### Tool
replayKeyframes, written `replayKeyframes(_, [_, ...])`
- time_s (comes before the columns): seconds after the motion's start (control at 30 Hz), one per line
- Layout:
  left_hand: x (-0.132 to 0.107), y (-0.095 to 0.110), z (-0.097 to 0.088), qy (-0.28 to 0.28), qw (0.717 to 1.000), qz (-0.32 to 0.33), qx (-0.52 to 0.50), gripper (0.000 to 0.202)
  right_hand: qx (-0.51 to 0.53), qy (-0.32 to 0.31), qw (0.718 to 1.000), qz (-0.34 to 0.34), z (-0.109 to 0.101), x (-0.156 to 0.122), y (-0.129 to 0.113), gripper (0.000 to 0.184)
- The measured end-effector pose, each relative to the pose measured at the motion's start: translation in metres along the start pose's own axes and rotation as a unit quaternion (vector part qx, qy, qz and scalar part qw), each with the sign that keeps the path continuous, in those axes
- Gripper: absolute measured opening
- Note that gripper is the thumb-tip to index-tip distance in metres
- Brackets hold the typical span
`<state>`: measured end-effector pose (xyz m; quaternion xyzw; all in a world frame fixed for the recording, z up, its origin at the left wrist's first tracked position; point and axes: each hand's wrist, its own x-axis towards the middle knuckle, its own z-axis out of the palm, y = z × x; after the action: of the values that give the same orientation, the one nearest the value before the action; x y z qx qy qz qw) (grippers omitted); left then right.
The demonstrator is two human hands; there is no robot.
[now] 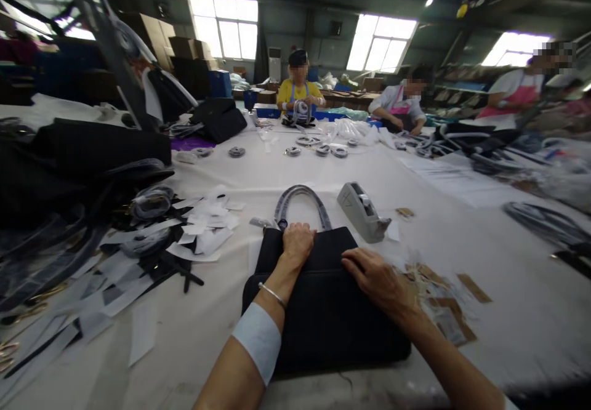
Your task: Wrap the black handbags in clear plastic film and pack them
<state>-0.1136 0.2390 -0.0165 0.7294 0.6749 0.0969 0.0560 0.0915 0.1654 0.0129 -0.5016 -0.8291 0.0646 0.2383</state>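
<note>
Handbag (341, 324) in black is laid on the desk (207, 348) beneath the left hand (298, 244), whose grip cannot be told, and the unclenched right hand (373, 274); presumably light and pliable, it is best held by the wrapped handle (301, 189) beyond the left hand.

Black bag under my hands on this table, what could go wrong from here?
The tape dispenser stands close by the far right corner of the black bag, so sliding the bag that way might knock it. Brown cards lie loose beside your right hand, so a sideways sweep could scatter them.
</note>
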Motion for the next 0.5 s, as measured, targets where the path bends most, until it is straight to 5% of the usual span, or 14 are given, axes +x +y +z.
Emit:
replayKeyframes(0.1, [0.002,-0.001,0.002,-0.008,1.000,-0.007,0.004,0.040,-0.021,0.098,0.994,0.038,-0.016,-0.026,0.008,0.037])
replayKeyframes(0.3, [0.000,0.000,-0.006,-0.031,0.999,-0.024,0.007,0.046,-0.087,0.030,0.992,0.088,0.016,-0.063,0.022,0.050])
replayKeyframes(0.5, [-0.004,0.001,-0.016,-0.057,0.998,-0.038,0.009,0.049,0.034,0.048,0.989,0.134,0.026,-0.067,0.029,0.056])
